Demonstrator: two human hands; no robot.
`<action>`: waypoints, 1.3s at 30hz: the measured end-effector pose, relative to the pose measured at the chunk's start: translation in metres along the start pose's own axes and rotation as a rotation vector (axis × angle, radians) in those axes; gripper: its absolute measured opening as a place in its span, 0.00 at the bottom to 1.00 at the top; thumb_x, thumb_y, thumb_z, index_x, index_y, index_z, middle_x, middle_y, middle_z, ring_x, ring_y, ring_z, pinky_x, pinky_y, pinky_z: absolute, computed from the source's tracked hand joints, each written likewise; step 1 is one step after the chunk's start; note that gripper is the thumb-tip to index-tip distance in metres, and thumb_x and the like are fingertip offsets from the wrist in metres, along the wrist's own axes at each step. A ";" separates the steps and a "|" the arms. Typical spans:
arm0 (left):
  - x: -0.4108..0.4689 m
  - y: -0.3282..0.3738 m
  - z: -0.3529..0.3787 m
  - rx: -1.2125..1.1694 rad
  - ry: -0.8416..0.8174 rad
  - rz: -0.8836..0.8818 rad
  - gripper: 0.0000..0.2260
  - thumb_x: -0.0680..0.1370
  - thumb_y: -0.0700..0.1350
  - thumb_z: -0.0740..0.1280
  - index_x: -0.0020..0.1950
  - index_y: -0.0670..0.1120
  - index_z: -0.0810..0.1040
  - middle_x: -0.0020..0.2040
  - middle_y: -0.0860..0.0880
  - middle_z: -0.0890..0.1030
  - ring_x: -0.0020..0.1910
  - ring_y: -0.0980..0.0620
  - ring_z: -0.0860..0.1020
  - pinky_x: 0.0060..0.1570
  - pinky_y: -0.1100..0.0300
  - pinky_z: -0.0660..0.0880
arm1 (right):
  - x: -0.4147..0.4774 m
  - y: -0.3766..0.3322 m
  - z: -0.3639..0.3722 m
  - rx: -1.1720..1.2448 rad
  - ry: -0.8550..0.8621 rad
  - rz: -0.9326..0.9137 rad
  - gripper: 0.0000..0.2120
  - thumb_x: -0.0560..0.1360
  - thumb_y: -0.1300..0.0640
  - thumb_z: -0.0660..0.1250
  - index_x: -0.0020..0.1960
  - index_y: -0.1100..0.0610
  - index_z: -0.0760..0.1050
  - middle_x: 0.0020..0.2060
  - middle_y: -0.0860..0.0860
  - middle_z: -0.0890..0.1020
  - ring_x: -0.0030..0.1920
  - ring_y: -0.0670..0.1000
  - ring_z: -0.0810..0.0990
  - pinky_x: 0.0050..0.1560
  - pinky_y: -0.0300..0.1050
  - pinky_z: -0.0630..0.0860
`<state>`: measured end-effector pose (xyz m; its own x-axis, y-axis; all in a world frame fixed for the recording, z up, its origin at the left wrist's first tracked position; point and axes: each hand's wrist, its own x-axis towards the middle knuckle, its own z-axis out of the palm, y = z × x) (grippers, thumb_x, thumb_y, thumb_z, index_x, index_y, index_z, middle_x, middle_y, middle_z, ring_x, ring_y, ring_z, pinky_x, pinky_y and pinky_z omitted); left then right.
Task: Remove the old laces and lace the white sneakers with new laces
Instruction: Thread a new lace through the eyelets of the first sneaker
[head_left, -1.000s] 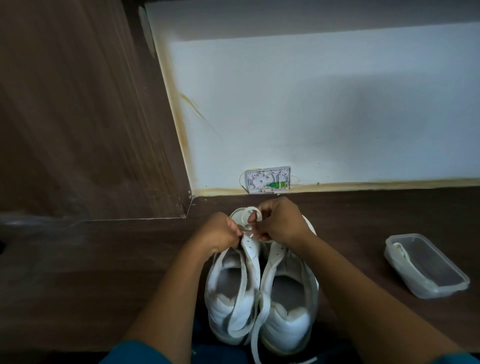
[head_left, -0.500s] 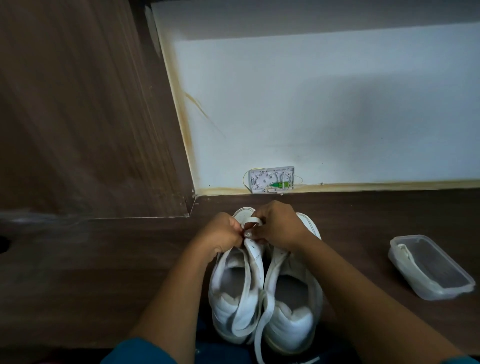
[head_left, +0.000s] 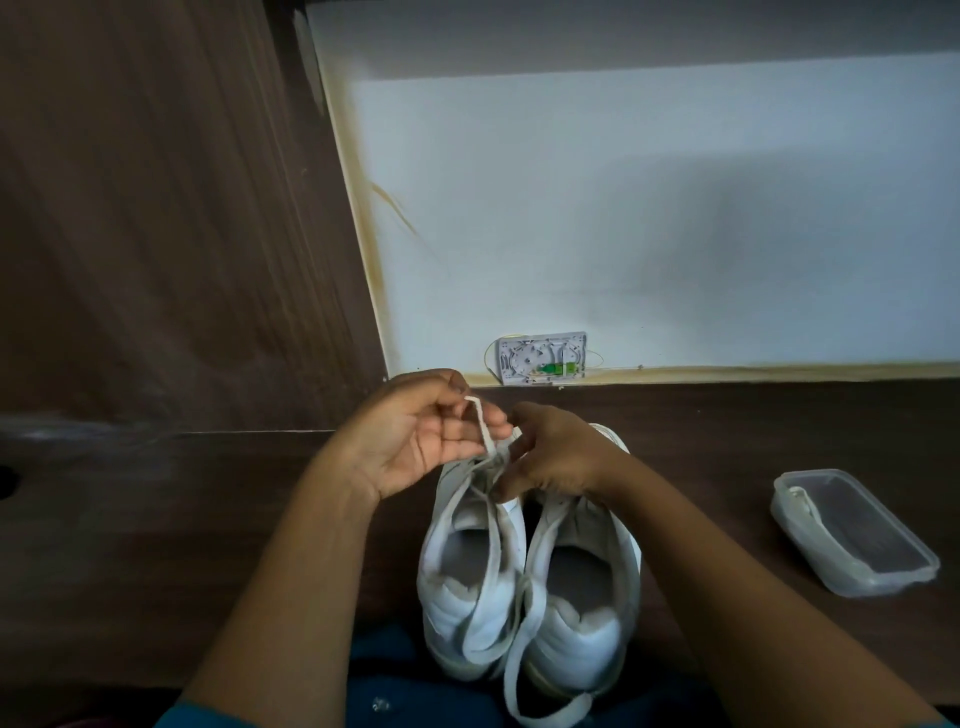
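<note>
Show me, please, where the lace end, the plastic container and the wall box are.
lace end (head_left: 482, 422): head view, strand just below its tip.
plastic container (head_left: 802, 543): head view, near side wall.
wall box (head_left: 540, 358): head view, middle of its face.

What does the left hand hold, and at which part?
The left hand pinches the white lace near its free tip.

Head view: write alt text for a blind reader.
The left hand pinches the end of a white lace rising from the left of two white sneakers, while the right hand rests on their fronts. The pair stands heels toward the camera on a dark wooden surface; a clear plastic container sits to the right.
</note>
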<state>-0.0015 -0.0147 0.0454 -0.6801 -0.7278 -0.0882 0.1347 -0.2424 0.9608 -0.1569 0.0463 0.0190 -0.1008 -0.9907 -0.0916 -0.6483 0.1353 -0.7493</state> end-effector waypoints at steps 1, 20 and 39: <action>-0.002 0.002 -0.001 -0.058 -0.013 -0.005 0.11 0.73 0.35 0.59 0.31 0.41 0.73 0.33 0.40 0.81 0.36 0.43 0.82 0.48 0.47 0.79 | 0.000 -0.001 0.000 -0.022 0.001 -0.037 0.18 0.60 0.58 0.78 0.48 0.51 0.77 0.43 0.50 0.80 0.44 0.48 0.79 0.46 0.43 0.75; 0.004 -0.009 -0.004 0.147 0.065 0.162 0.13 0.77 0.39 0.61 0.33 0.44 0.78 0.26 0.47 0.75 0.24 0.55 0.71 0.26 0.66 0.67 | -0.001 -0.019 -0.018 0.298 -0.053 -0.175 0.09 0.71 0.65 0.72 0.51 0.60 0.78 0.42 0.55 0.82 0.34 0.46 0.78 0.34 0.37 0.74; 0.007 -0.009 -0.007 0.081 -0.009 0.190 0.15 0.72 0.44 0.61 0.26 0.46 0.76 0.24 0.49 0.68 0.23 0.55 0.64 0.25 0.65 0.61 | 0.003 -0.013 -0.015 0.187 -0.104 -0.190 0.06 0.72 0.69 0.68 0.46 0.62 0.81 0.39 0.54 0.83 0.35 0.47 0.79 0.37 0.36 0.77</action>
<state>-0.0026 -0.0217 0.0342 -0.6544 -0.7497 0.0983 0.2027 -0.0486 0.9780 -0.1604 0.0421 0.0388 0.0930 -0.9957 0.0022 -0.4970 -0.0483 -0.8664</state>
